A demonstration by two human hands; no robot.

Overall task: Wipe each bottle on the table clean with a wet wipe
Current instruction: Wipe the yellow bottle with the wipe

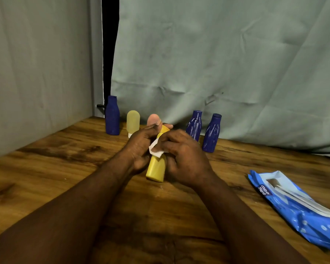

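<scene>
left grip (139, 147) clamped on yellow bottle (155, 169) — right grip (183, 161) pinching wipe (156, 151); rotate bottle, wipe cap to base.

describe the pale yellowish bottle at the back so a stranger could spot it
Look along the far edge of the wooden table. Just right of the leftmost blue bottle stands the pale yellowish bottle. It alone is frosted pale yellow, resting on a white cap.

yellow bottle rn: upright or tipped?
Tipped. The yellow bottle leans, gripped by the left hand, while the right hand holds the wet wipe against it. Base touching table: cannot tell.
</scene>
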